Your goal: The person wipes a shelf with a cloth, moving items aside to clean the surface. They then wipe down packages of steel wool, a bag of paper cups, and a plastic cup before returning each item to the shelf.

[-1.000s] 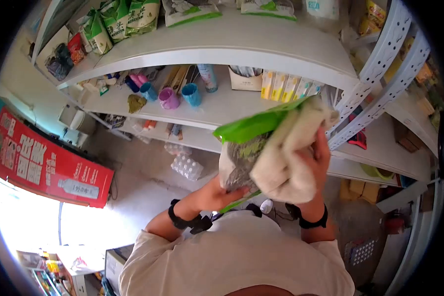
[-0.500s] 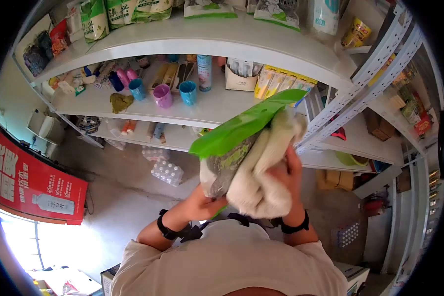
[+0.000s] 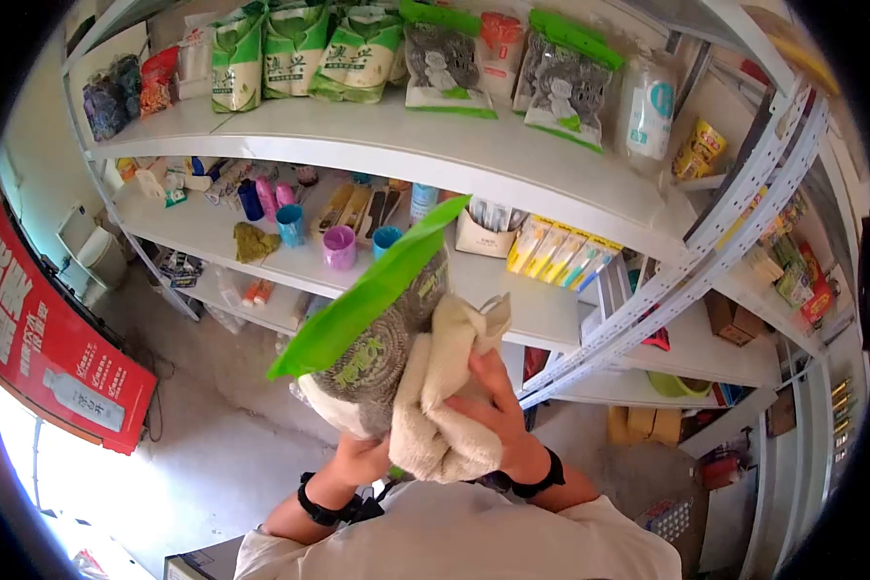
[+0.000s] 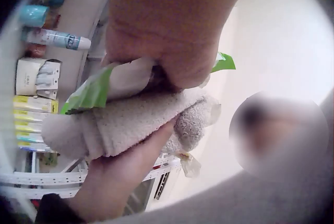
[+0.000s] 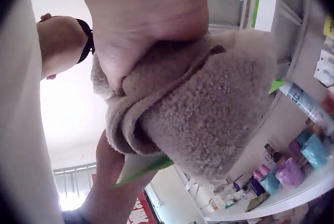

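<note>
In the head view my left hand (image 3: 362,458) grips the lower end of a plastic bag (image 3: 362,362) with a bright green top and a grey swirl-patterned front. The bag leans to the right, its green edge uppermost. Beside it my right hand (image 3: 501,418) holds a folded beige towel (image 3: 445,391) against the bag's right side. The right wrist view shows the towel's thick looped pile (image 5: 209,109) folded in layers, hiding most of the right fingers. In the left wrist view, bag and towel lie between both hands.
Ahead stands a white metal shelf (image 3: 396,130). On its upper board are green-and-white packages (image 3: 362,53) and similar green-topped bags (image 3: 565,82). Lower down are cups (image 3: 339,247), boxed toothbrushes (image 3: 561,253) and a spray can (image 4: 57,39). A perforated upright (image 3: 715,232) rises at the right; a red poster (image 3: 63,338) at the left.
Bag and towel have shifted left in the head view, and the bag's patterned front shows more fully. The view has tilted up, bringing in more of the top shelf. Both grips stay.
</note>
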{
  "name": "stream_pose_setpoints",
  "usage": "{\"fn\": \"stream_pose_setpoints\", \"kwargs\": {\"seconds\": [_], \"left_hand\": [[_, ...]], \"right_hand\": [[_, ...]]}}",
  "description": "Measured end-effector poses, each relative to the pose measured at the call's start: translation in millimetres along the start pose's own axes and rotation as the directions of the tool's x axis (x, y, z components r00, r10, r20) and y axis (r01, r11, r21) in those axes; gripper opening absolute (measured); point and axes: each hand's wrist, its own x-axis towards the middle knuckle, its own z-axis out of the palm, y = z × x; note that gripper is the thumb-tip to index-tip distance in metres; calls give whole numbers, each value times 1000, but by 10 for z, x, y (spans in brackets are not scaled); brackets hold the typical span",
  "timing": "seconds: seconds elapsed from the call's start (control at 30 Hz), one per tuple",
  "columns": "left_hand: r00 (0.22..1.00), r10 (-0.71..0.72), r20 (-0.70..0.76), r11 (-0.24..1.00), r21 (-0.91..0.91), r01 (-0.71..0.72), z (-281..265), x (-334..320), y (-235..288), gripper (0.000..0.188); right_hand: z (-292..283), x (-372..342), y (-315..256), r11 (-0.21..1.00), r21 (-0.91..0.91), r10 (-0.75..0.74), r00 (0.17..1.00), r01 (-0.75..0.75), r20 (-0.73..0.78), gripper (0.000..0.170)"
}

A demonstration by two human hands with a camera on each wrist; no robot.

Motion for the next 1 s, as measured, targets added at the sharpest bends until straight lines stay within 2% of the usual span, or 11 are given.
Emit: {"fn": "stream_pose_setpoints", "kwargs": {"seconds": [0.1, 0.3, 0.37, 0.43, 0.47, 0.57, 0.67, 0.73, 0.83, 0.87, 1.0], "left_hand": [[994, -108, 2, 972, -208, 106, 95, 22, -6, 54], [995, -54, 82, 988, -141, 65, 175, 446, -102, 50], [987, -36, 157, 965, -250, 75, 257, 582, -188, 55], [974, 7, 226, 971, -236, 48, 355, 656, -275, 59], [971, -25, 238, 960, -266, 90, 426, 685, -262, 62], [958, -23, 284, 975, -205, 84, 535, 706, -335, 64], [949, 19, 315, 987, -157, 33, 518, 733, -309, 65], [957, 3, 291, 987, -152, 43, 513, 791, -302, 64], [968, -80, 237, 976, -181, 124, 529, 837, -254, 60], [967, -102, 234, 971, -189, 148, 545, 847, -267, 60], [972, -41, 230, 984, -158, 79, 663, 801, -409, 55]], "right_hand": [[28, -62, -3, 670, 417, 666, 746, -614, 29, 54], [-168, -222, 46, 939, 83, 340, 937, -333, -83, 50], [-326, -136, -10, 964, -264, -41, 999, 37, -13, 43], [-404, -278, 43, 823, 50, 567, 816, -566, -114, 40], [-426, -274, 29, 756, 164, 654, 733, -633, -186, 41], [-453, 35, -49, 766, 224, 634, 648, -603, -422, 46], [-554, -61, -92, 824, 47, 532, 744, -564, -404, 47], [-537, -133, -38, 712, 227, 702, 661, -665, -264, 44], [-399, -382, 43, 912, -297, 268, 959, -284, -92, 46], [-399, -381, 41, 979, -200, 3, 988, -34, -152, 49], [-675, -548, 147, 813, 246, 573, 801, -528, -175, 57]]}}
